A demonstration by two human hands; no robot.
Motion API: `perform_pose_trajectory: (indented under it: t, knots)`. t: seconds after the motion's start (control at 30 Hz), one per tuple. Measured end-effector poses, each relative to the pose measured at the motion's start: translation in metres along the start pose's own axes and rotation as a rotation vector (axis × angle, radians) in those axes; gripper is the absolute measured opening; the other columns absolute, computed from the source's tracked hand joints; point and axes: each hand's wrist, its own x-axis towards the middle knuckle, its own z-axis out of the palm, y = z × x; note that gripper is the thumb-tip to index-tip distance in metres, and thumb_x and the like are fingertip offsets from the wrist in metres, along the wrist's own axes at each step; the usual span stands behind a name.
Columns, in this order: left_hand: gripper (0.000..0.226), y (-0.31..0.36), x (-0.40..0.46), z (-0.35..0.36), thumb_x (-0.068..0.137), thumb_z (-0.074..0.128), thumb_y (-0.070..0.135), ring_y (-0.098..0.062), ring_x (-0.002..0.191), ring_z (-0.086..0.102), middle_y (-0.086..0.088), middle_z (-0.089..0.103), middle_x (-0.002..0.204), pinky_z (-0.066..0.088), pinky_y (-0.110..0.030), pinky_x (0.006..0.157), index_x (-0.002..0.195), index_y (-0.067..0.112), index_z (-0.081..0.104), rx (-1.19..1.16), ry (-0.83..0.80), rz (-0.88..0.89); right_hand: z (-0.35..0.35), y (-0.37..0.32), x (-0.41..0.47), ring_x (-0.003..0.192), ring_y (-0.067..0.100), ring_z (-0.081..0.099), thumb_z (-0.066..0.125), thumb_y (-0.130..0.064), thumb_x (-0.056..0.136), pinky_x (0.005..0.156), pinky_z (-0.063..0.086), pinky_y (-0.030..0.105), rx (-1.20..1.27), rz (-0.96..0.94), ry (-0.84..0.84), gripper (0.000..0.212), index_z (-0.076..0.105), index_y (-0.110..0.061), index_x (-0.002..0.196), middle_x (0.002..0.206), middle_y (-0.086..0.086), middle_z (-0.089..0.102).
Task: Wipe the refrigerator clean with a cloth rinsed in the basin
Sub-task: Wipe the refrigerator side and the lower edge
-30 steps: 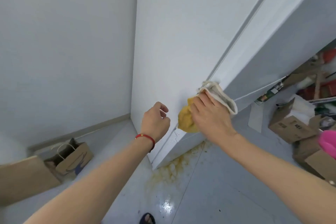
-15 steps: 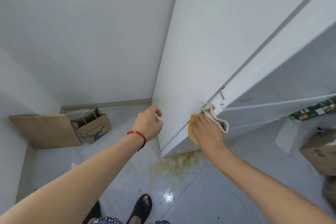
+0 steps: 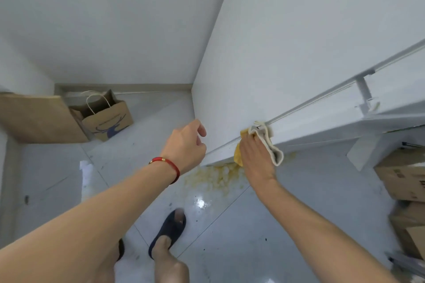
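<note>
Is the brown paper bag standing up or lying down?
Standing up: the paper bag sits upright on the floor, mouth open, handle up.

White walls (image 3: 103, 18), glossy grey tiled floor (image 3: 299, 202).
</note>
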Motion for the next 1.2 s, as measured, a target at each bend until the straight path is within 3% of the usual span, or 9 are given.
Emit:
perform_pose_trajectory:
  t: [0.13, 0.27, 0.43, 0.6, 0.7, 0.77, 1.0, 1.1, 1.2]
  knots:
    - [0.022, -0.048, 0.001, 0.026, 0.089, 0.05, 0.003, -0.015, 0.08, 0.06, 0.001, 0.066, 0.088, 0.049, -0.028, 0.064, 0.103, 0.02, 0.056, 0.016, -0.027, -0.045, 0.004, -0.057, 0.031, 0.135, 0.039, 0.04, 0.043, -0.017, 0.084, 0.121, 0.019, 0.054, -0.023, -0.099, -0.106, 0.062, 0.043, 0.0, 0.144, 0.138, 0.016, 0.05]
    - [0.025, -0.074, 0.0, 0.048, 0.087, 0.05, 0.002, -0.019, 0.082, 0.062, 0.002, 0.067, 0.087, 0.055, -0.035, 0.071, 0.102, 0.021, 0.057, -0.002, -0.05, -0.12, 0.002, -0.053, 0.03, 0.122, 0.028, 0.048, 0.051, -0.018, 0.093, 0.111, 0.033, 0.046, 0.222, -0.098, -0.103, 0.042, 0.053, -0.007, 0.134, 0.125, 0.009, 0.055]
    - [0.024, -0.072, 0.009, 0.067, 0.09, 0.047, 0.003, -0.012, 0.069, 0.057, 0.002, 0.062, 0.08, 0.041, -0.025, 0.056, 0.104, 0.019, 0.057, -0.064, -0.075, -0.167, -0.002, 0.007, -0.014, 0.114, 0.03, 0.049, 0.032, -0.002, 0.088, 0.11, 0.03, 0.042, 0.421, 0.076, 0.055, 0.045, 0.055, -0.005, 0.127, 0.115, 0.009, 0.056]
    - [0.025, -0.067, 0.027, 0.084, 0.089, 0.046, 0.003, -0.012, 0.066, 0.054, 0.003, 0.061, 0.079, 0.038, -0.023, 0.054, 0.103, 0.02, 0.057, -0.079, -0.057, -0.152, 0.001, -0.021, 0.001, 0.115, 0.028, 0.047, 0.028, -0.003, 0.083, 0.112, 0.032, 0.045, 0.373, -0.048, 0.026, 0.047, 0.055, -0.01, 0.121, 0.11, 0.008, 0.051]
    - [0.024, -0.069, 0.026, 0.09, 0.09, 0.045, 0.004, -0.013, 0.063, 0.054, 0.002, 0.06, 0.079, 0.037, -0.022, 0.053, 0.103, 0.021, 0.057, -0.071, -0.066, -0.15, 0.003, -0.04, 0.023, 0.114, 0.028, 0.05, 0.005, 0.005, 0.074, 0.108, 0.039, 0.042, 0.461, -0.08, -0.007, 0.069, 0.057, -0.014, 0.116, 0.111, 0.008, 0.05]
    - [0.024, -0.067, 0.022, 0.088, 0.091, 0.045, 0.004, -0.013, 0.064, 0.055, 0.002, 0.061, 0.079, 0.037, -0.022, 0.052, 0.104, 0.021, 0.056, -0.067, -0.072, -0.162, -0.002, -0.033, 0.02, 0.112, 0.029, 0.05, 0.008, 0.005, 0.078, 0.106, 0.038, 0.042, 0.456, -0.095, 0.025, 0.065, 0.056, -0.013, 0.116, 0.111, 0.009, 0.051]
    - [0.027, -0.01, 0.019, 0.07, 0.086, 0.046, 0.003, -0.02, 0.081, 0.062, 0.002, 0.066, 0.088, 0.048, -0.029, 0.063, 0.1, 0.026, 0.054, -0.086, -0.082, -0.112, -0.036, 0.086, -0.055, 0.101, 0.027, 0.049, 0.0, 0.004, 0.068, 0.098, 0.036, 0.04, 0.509, 0.052, 0.137, 0.071, 0.053, -0.012, 0.112, 0.103, 0.007, 0.053]
    - [0.029, 0.047, 0.014, 0.05, 0.083, 0.046, 0.003, -0.025, 0.087, 0.064, 0.001, 0.068, 0.089, 0.056, -0.038, 0.076, 0.099, 0.026, 0.053, -0.142, -0.072, -0.009, -0.055, 0.156, -0.095, 0.092, 0.028, 0.047, 0.008, 0.002, 0.072, 0.09, 0.036, 0.041, 0.482, 0.145, 0.152, 0.056, 0.054, -0.013, 0.101, 0.094, 0.007, 0.05]
    - [0.03, 0.088, 0.009, 0.028, 0.084, 0.045, 0.004, -0.024, 0.089, 0.063, 0.002, 0.067, 0.091, 0.056, -0.041, 0.078, 0.105, 0.022, 0.056, -0.207, -0.048, 0.08, -0.061, 0.198, -0.126, 0.087, 0.03, 0.046, 0.031, -0.001, 0.081, 0.089, 0.034, 0.042, 0.459, 0.246, 0.216, 0.027, 0.052, -0.013, 0.094, 0.088, 0.008, 0.047]
